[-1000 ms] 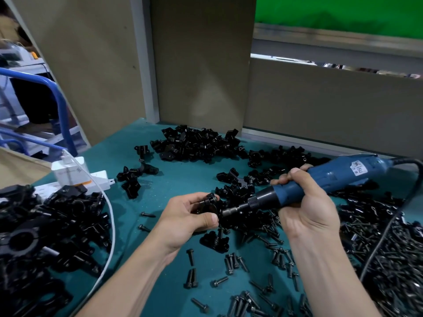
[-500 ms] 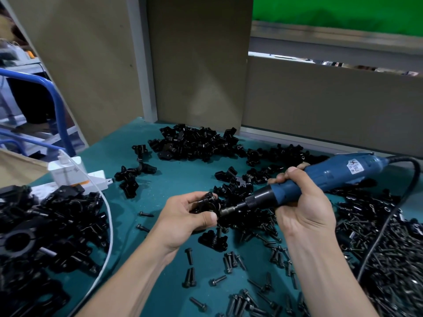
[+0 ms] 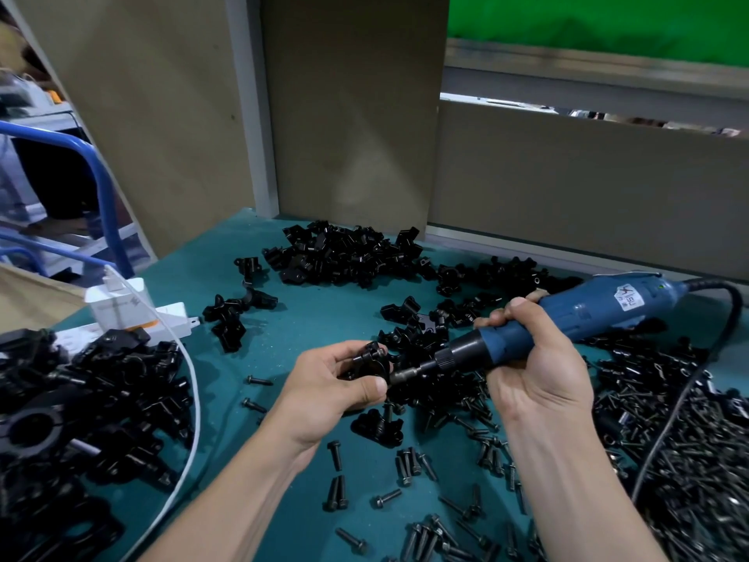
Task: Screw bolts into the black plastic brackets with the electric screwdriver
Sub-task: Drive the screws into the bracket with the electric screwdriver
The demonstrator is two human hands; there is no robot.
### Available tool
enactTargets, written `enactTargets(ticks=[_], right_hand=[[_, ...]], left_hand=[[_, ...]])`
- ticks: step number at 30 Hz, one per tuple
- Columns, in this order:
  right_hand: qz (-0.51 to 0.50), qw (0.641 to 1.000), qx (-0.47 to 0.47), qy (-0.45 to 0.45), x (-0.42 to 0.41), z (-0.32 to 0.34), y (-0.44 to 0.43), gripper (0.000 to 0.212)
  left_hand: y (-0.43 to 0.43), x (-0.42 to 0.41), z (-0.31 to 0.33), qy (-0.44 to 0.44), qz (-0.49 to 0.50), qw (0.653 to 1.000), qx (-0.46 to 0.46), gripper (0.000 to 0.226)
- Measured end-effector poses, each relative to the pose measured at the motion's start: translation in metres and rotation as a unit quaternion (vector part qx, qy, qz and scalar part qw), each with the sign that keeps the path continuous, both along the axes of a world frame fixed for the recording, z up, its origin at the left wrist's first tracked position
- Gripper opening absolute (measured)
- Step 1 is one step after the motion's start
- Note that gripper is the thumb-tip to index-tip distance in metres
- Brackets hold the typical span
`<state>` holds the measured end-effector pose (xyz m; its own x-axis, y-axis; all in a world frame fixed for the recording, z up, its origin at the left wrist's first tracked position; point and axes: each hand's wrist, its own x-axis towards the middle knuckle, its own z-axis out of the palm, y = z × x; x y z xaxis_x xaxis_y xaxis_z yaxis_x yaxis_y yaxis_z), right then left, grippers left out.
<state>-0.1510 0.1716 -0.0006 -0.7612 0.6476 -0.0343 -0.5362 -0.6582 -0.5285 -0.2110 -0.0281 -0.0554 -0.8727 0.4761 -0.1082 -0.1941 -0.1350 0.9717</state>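
Note:
My left hand (image 3: 324, 389) grips a black plastic bracket (image 3: 371, 361) above the green table (image 3: 324, 318), thumb under it and fingers curled over its top. My right hand (image 3: 531, 367) holds the blue electric screwdriver (image 3: 567, 318) around its body. The tool slants down to the left, and its metal bit (image 3: 413, 371) meets the right side of the bracket. The bolt at the bit's tip is hidden by the bracket and my thumb. Loose black bolts (image 3: 409, 464) lie scattered below both hands.
A pile of black brackets (image 3: 344, 253) lies at the back, another heap (image 3: 81, 399) at the left. A dense mass of bolts (image 3: 689, 460) fills the right. A white power strip (image 3: 133, 318) and white cable (image 3: 190, 399) run along the left; the tool's black cord (image 3: 668, 432) trails right.
Both hands hold the same grips. The bracket and the screwdriver tip have stayed together, shifting only slightly in the view.

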Motion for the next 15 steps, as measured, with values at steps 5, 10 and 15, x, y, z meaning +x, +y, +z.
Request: enactTargets(ticks=[5,10,15], right_hand=[[-0.003,1.000,-0.005,0.002,-0.0013,-0.0024,-0.0007,0.046],[-0.011,1.000,-0.007,-0.002,-0.0015,-0.0050,-0.0005,0.046],[-0.009,1.000,-0.006,-0.007,-0.0008,-0.0041,-0.0034,0.040]], left_hand=[[0.0001,0.0003,-0.0007,0.014,0.007,1.000,-0.019,0.037],[0.0010,0.0007,-0.0010,0.023,0.010,0.999,-0.034,0.039],[-0.0008,0.0011,0.0011,0.007,0.009,1.000,-0.023,0.048]])
